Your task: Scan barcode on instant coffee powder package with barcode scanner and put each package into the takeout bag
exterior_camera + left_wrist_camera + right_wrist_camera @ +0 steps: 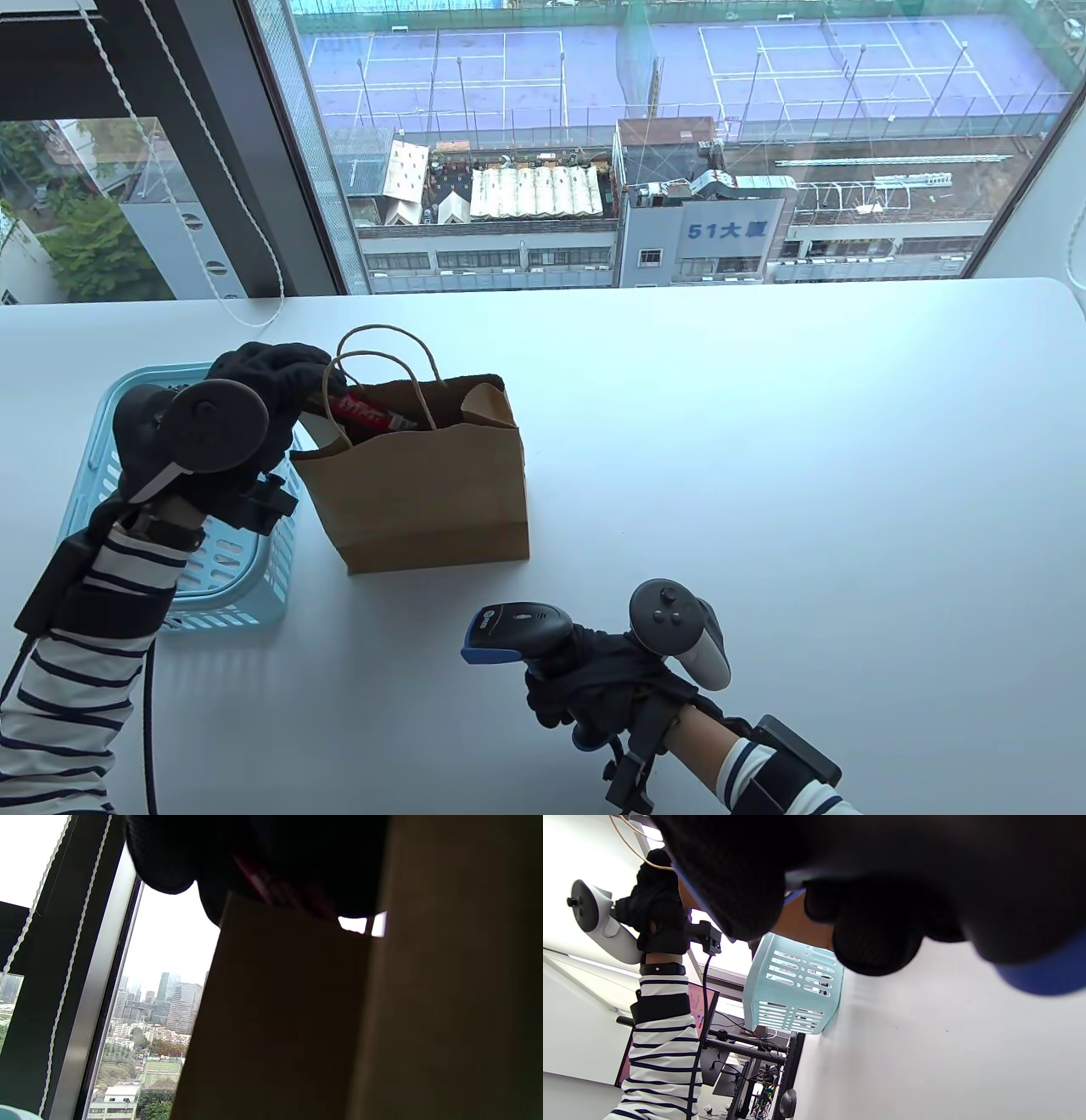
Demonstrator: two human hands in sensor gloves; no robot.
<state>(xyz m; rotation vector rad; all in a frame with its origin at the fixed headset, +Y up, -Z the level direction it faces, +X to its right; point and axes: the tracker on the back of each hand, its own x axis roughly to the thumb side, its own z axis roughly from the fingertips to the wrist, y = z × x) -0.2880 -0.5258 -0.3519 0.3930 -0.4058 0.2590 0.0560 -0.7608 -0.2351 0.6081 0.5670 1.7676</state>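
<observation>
Table view | left hand (271, 373) pinches red package (366, 413) (slanting into bag (424, 492)) | right hand (607, 679) grips scanner (517, 632)

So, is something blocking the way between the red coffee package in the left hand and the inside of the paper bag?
Nothing visible blocks it. The left hand holds the red package at the open mouth of the takeout bag, its lower end already past the rim. The twine handles arch close beside it but do not cross its path.

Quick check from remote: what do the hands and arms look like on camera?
Both hands, left hand and right hand, wear black knit gloves. Navy-and-white striped sleeves, black forearm packs, a black cable down the left arm. Left tracker shows dark, right tracker dark with a white grip.
</observation>
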